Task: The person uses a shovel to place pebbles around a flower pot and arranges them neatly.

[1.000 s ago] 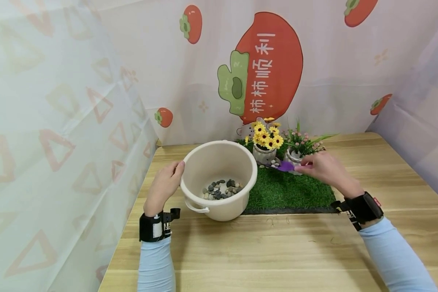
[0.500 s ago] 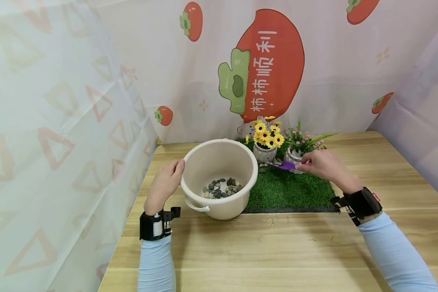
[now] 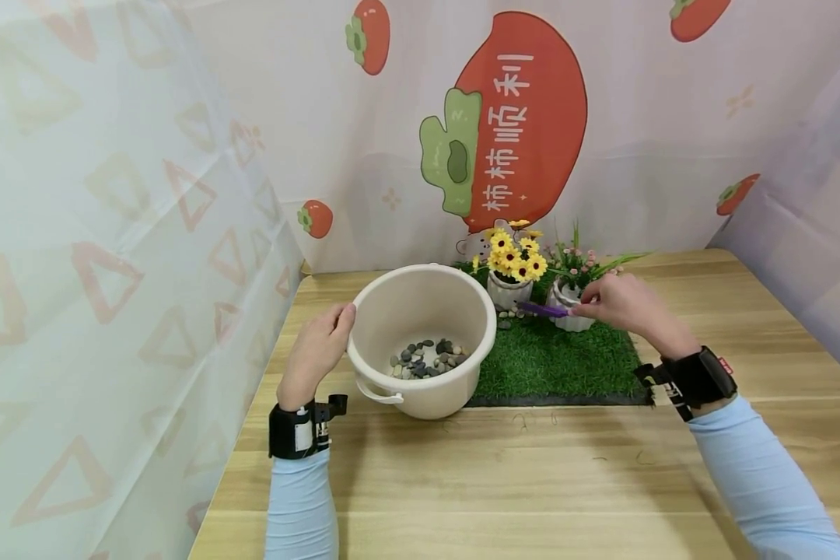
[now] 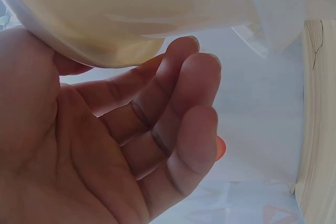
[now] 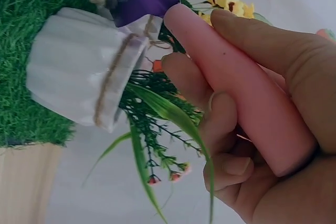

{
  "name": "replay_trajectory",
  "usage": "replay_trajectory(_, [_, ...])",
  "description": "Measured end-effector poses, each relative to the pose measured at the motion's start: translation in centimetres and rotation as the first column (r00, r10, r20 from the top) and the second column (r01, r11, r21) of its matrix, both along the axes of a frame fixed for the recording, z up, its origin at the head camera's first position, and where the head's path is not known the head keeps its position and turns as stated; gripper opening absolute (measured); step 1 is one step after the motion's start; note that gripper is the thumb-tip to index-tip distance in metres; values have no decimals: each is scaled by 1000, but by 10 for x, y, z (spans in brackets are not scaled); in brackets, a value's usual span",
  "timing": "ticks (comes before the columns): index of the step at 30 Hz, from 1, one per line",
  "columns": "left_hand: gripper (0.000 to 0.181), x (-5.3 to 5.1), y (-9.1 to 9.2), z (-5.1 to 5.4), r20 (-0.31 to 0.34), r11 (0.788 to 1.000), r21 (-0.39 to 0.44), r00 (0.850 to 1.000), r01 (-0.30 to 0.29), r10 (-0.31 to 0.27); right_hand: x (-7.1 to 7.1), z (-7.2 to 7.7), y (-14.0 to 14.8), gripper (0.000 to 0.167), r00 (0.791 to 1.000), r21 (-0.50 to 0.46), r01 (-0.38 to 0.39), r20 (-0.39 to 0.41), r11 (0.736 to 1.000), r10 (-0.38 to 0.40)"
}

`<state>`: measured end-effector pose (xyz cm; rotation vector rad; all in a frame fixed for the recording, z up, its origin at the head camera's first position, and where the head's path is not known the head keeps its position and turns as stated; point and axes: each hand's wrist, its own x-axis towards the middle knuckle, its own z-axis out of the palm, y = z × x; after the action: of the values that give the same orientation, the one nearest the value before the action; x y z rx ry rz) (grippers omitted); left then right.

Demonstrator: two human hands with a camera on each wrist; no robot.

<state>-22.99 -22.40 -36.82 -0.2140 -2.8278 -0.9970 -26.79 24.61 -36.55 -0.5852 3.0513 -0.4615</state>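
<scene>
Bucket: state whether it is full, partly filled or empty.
Partly filled, thinly: the head view shows dark and pale stones scattered on the bottom of the bucket, bare patches between them.

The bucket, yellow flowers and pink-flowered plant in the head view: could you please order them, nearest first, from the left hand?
1. Bucket, held by the left hand.
2. Yellow flowers, right of the bucket.
3. Pink-flowered plant, farther right.

Bucket, grass mat on wooden table
</scene>
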Motion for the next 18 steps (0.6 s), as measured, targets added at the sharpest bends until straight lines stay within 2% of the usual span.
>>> replay_trajectory(3, [53, 0, 0, 0, -5, 1000, 3, 1000, 2, -2, 0, 4, 0, 16, 1000, 15, 7, -19, 1000, -6])
replay_trajectory(13, [52, 0, 1, -2, -15, 1000, 1, 1000, 11, -11, 9, 19, 3, 18, 999, 27, 43, 2, 999, -43])
replay_trajectory(18, [51, -1, 1, -1, -20, 1000, -1, 1000, 7, -7, 10, 24, 5, 18, 1000, 35, 27, 6, 999, -28])
